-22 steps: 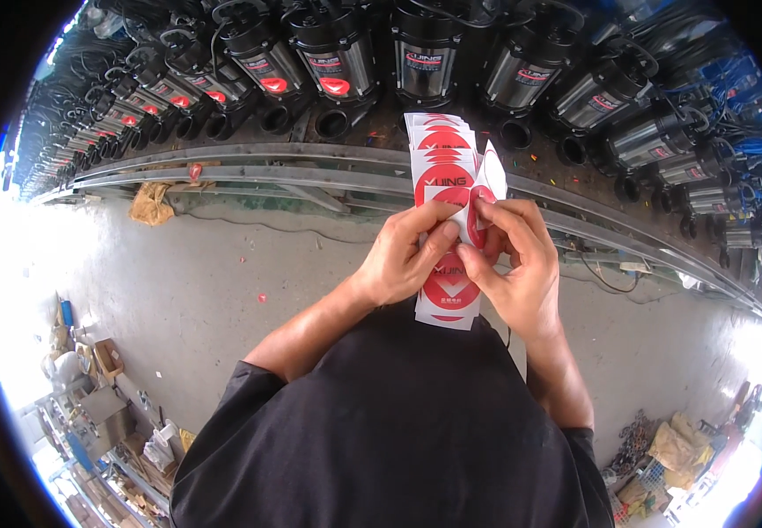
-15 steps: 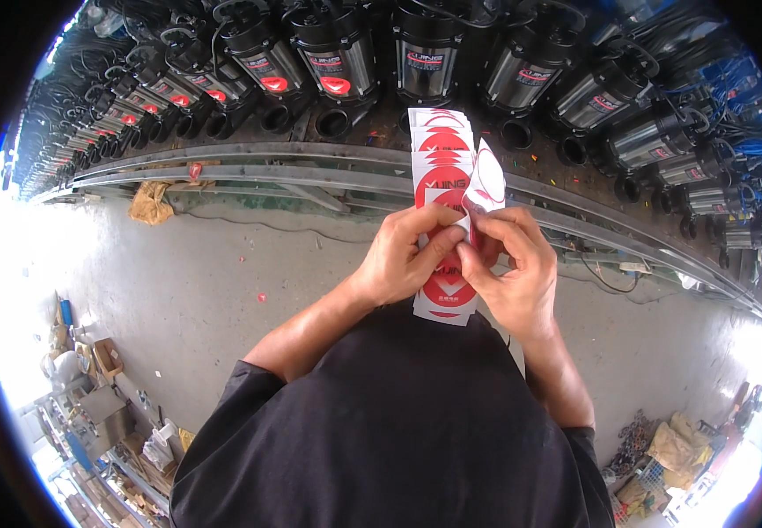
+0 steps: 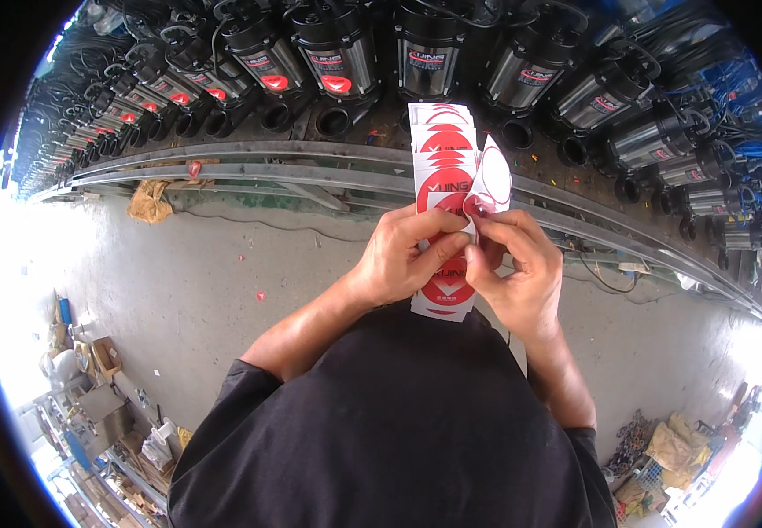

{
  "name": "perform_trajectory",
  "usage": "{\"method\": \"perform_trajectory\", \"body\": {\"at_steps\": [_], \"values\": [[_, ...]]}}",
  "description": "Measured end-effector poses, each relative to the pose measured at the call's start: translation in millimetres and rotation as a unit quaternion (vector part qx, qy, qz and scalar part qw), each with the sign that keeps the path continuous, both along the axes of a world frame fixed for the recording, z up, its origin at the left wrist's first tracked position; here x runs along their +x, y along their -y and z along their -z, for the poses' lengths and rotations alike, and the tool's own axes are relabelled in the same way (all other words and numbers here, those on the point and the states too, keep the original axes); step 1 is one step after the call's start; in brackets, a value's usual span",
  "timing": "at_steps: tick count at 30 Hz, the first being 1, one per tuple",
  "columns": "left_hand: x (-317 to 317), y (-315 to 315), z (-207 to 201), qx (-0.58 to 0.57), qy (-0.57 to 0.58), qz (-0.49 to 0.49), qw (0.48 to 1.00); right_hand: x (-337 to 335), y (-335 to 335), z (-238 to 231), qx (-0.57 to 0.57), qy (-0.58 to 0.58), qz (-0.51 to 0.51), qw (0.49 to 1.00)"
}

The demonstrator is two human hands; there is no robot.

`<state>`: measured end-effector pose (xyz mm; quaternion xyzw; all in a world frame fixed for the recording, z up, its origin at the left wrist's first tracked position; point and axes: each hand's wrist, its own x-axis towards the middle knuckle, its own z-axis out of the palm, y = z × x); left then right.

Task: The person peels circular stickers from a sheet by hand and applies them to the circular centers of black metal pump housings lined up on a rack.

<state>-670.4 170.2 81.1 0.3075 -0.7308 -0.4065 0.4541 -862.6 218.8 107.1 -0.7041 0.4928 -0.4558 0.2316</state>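
A fanned strip of red-and-white round stickers [image 3: 444, 180] lies upright in front of my chest. My left hand [image 3: 394, 255] is closed on its left side, thumb and forefinger pinching the sheets near the middle. My right hand [image 3: 522, 273] pinches close beside it, fingertips at the bent edge of one sticker sheet. From there a white-backed sheet [image 3: 493, 176] with a red outlined circle curls up and away on the right. The fingertips hide exactly where the layers part.
Steel-and-black pumps [image 3: 427, 66] stand in a long row on the bench ahead. Those to the left bear red stickers; the one ahead shows none. Metal rails [image 3: 249, 173] run along the bench front. Cardboard boxes [image 3: 106, 356] lie far left, a brown sack [image 3: 676, 444] at lower right.
The curled white-backed sheet has shifted slightly right and leans further from the strip. My right hand has moved a little right; my left hand has barely moved.
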Motion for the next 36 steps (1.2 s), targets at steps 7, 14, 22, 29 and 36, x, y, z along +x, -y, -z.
{"method": "perform_trajectory", "body": {"at_steps": [7,14,22,29,36], "values": [[3.5,0.0,-0.9,0.018,0.037,0.037,0.998,0.2,2.3,-9.0,-0.004,-0.026,0.019,0.999],[2.1,0.5,4.2,0.037,0.022,0.030,0.999,6.1,-1.8,-6.7,0.030,-0.007,0.067,0.997],[-10.3,-2.8,27.0,0.226,-0.118,0.030,0.966,8.2,3.0,-6.7,0.059,0.045,0.042,0.996],[-7.9,4.0,45.8,0.319,-0.059,-0.050,0.945,-16.6,3.6,-10.6,0.023,0.057,0.163,0.985],[-12.8,5.7,45.6,0.255,-0.077,-0.051,0.963,25.6,0.7,-7.5,-0.134,-0.202,-0.021,0.970]]}}
